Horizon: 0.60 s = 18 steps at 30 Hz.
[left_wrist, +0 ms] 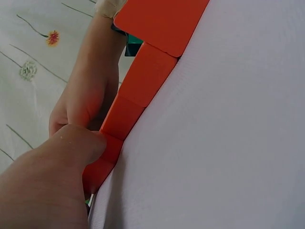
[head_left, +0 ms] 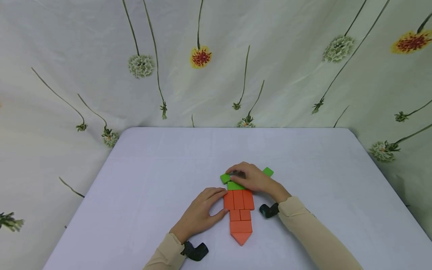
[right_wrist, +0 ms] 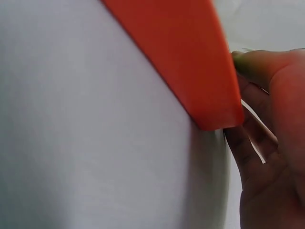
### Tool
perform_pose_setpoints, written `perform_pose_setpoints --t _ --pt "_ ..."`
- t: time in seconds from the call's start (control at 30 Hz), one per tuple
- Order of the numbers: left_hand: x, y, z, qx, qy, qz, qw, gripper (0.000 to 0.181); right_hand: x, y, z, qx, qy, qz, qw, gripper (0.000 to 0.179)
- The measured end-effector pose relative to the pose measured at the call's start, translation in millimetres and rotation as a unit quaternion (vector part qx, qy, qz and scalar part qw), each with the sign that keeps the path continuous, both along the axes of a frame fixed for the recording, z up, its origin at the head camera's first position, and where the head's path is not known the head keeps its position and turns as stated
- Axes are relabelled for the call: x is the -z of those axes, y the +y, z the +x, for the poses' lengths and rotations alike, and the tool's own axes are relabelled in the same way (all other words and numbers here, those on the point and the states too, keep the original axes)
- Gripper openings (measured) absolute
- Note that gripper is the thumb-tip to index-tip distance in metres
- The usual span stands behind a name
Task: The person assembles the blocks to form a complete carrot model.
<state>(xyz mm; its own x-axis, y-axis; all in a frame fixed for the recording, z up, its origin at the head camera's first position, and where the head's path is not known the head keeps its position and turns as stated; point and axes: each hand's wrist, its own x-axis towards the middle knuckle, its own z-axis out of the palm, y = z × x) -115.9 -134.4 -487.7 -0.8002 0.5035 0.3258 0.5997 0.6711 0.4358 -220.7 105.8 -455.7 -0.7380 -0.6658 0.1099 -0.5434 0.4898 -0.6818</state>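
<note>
On the white table lies a flat figure of several orange blocks (head_left: 238, 199), ending in an orange triangular block (head_left: 241, 238) at the near end. My left hand (head_left: 202, 210) rests along its left side, fingers spread, fingertips and thumb touching the edge. In the left wrist view, the thumb (left_wrist: 88, 145) lies against the orange side. At the far end my right hand (head_left: 251, 177) reaches over a wider green block (head_left: 235, 186) and pinches a small green block (head_left: 225, 179) at its left, partly hidden by the fingers. Another green block (head_left: 268, 171) shows beyond the right hand.
The white tabletop (head_left: 162, 161) spreads around the blocks, with a flower-print cloth (head_left: 216, 90) hanging behind it. A black wrist camera (head_left: 195, 251) sits on the left wrist and another black camera (head_left: 269, 210) on the right, close to the orange blocks.
</note>
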Motion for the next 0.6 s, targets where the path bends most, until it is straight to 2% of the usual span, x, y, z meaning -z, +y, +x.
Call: perform_pose_setpoints --t 0.2,0.43,0.6 --pt "-0.8 0.2 0.1 0.000 0.000 0.000 1.0000 0.055 -1.8 3 1.9 0.006 0.005 0.002 1.0000 0.031" --pt "-2.0 0.6 0.7 -0.003 -0.001 -0.003 1.0000 0.055 -5.6 16 3.8 0.052 0.025 0.002 0.9983 0.031" --pt "-2.4 1.0 1.1 -0.003 0.001 -0.002 1.0000 0.055 -5.2 31 5.6 0.069 0.050 0.010 0.9963 0.032"
